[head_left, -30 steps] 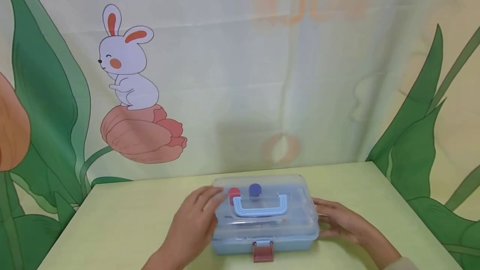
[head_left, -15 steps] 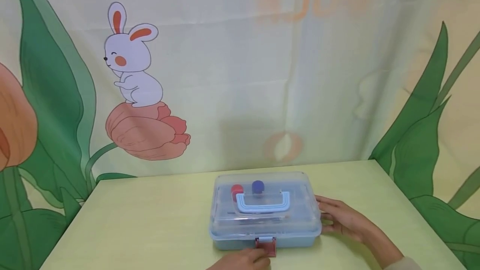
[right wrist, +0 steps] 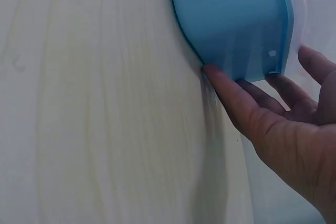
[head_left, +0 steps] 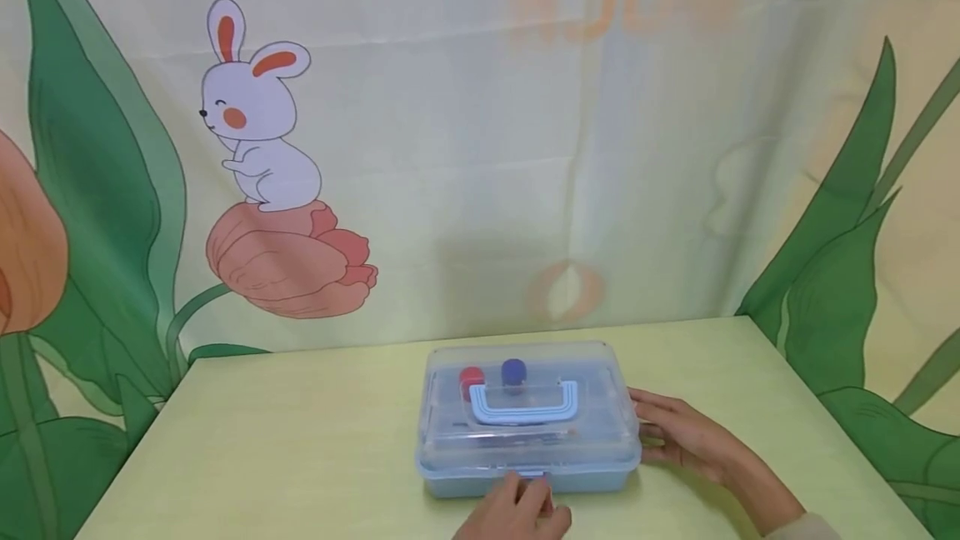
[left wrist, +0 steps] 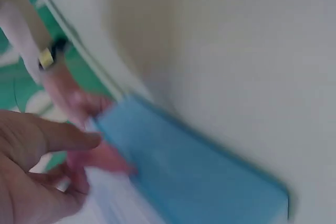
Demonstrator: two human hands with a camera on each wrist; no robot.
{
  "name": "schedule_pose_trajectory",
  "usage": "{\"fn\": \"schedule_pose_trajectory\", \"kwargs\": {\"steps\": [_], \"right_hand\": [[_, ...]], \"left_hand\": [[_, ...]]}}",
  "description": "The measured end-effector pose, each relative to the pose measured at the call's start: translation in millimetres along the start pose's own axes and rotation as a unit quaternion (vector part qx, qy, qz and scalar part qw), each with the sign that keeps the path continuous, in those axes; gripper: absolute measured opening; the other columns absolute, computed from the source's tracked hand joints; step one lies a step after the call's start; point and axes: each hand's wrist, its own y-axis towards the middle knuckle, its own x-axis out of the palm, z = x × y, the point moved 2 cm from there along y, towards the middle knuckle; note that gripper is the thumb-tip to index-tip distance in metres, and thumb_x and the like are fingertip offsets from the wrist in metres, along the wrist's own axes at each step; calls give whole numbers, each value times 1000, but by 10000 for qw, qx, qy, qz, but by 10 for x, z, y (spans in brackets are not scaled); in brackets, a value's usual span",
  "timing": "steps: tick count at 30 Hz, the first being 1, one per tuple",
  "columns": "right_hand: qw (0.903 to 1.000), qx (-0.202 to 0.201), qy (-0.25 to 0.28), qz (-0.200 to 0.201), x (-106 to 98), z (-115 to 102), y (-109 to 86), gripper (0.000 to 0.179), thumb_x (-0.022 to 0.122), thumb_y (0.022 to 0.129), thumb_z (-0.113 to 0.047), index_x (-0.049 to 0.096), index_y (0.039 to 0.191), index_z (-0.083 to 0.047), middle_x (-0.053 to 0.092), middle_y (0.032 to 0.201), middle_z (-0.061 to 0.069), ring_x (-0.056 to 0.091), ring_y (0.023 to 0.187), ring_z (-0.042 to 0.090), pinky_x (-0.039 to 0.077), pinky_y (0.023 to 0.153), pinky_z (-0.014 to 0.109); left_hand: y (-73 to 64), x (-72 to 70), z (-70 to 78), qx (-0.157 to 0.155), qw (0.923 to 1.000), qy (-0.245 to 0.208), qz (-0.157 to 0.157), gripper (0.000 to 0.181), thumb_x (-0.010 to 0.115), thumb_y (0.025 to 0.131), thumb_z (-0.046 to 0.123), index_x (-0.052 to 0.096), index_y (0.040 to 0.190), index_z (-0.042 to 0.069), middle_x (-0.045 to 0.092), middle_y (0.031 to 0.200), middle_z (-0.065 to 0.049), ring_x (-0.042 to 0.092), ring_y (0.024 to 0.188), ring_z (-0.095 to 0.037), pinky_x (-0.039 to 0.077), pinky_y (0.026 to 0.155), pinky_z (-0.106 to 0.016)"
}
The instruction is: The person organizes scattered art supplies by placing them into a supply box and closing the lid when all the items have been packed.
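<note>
A plastic storage box with a light blue base (head_left: 457, 486) and a see-through lid (head_left: 592, 423) stands on the table, lid down. On the lid lies a pale blue handle (head_left: 525, 417). My left hand (head_left: 517, 511) is at the middle of the box's front, its fingers curled at the reddish latch (left wrist: 107, 159); in the head view they cover most of that latch. My right hand (head_left: 686, 437) rests against the right side of the box with extended fingers, the fingertips (right wrist: 212, 70) touching the blue wall near its lower edge in the right wrist view.
Through the lid show a red round-topped thing (head_left: 472, 375) and a blue one (head_left: 513, 371). The pale yellow table (head_left: 300, 440) reaches back to a printed curtain (head_left: 450, 148) with a rabbit and leaves.
My left hand has come from the left side of the lid down to the front, then up onto the latch, which was hanging down. My right hand stays at the box's right side.
</note>
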Motion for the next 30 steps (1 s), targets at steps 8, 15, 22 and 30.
{"fn": "schedule_pose_trajectory", "kwargs": {"steps": [8, 15, 22, 30], "right_hand": [[10000, 44, -50, 5, 46, -21, 27, 69, 52, 108, -30, 20, 160, 1, 61, 137, 10, 61, 122, 25, 53, 99, 46], [9998, 87, -137, 113, 31, -46, 33, 69, 52, 108, -30, 19, 160, 2, 58, 139, 12, 62, 121, 24, 53, 98, 45], [9997, 94, -140, 193, 53, -34, 38, 69, 53, 107, -30, 20, 159, 2, 61, 136, 11, 62, 120, 25, 54, 98, 45], [9999, 112, -44, 122, 61, -31, 26, 70, 53, 107, -29, 19, 160, 1, 57, 140, 12, 61, 122, 25, 54, 97, 45]], "left_hand": [[118, -187, -337, 1420, 9368, 1309, 2916, 38, 37, 111, 10, 74, 99, 11, 64, 96, 0, 58, 85, -19, 49, 73, -30], [86, -155, -501, 1470, 9453, 1135, 2680, 45, 33, 112, 14, 78, 109, 13, 67, 104, 5, 57, 100, -25, 51, 90, -51], [20, -58, -594, 1823, 9434, 1162, 2513, 35, 46, 104, 6, 80, 104, 15, 66, 99, 5, 56, 107, -32, 50, 95, -54], [18, 60, -563, 1768, 9313, 1132, 2978, 43, 40, 109, 7, 79, 94, 16, 62, 89, 4, 58, 104, -33, 50, 92, -55]]}}
